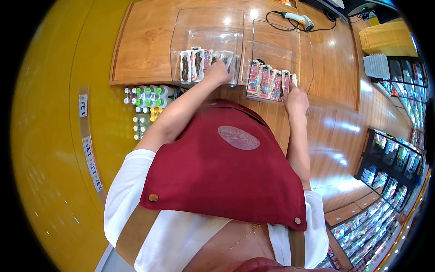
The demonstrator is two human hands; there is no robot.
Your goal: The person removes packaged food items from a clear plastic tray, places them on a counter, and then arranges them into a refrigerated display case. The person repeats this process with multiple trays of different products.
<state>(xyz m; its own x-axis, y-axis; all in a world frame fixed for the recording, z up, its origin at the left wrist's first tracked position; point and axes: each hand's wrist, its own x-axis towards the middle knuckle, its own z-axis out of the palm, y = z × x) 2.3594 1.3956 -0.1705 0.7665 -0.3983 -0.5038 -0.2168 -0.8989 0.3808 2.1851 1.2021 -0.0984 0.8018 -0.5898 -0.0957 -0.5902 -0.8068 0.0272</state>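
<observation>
Two clear plastic bins stand side by side on a wooden counter. The left bin (207, 20) holds several sealed packs of dark meat snacks (185, 68) and a few with red printing. My left hand (218, 72) reaches in at its front, with the fingers at the packs; whether it grips one is hidden. In the right bin (272, 42) several vacuum packs of reddish meat snacks (264, 81) stand in a row. My right hand (297, 98) is at this bin's front right corner, fingertips against the last packs; its grip is unclear.
A barcode scanner (299, 21) with a coiled cable lies at the back of the counter (146, 40). Bottles with green caps (149, 96) stand below its left front edge. Yellow baskets (389, 39) are stacked at the right, near white trays (376, 66) and stocked shelves (390, 153).
</observation>
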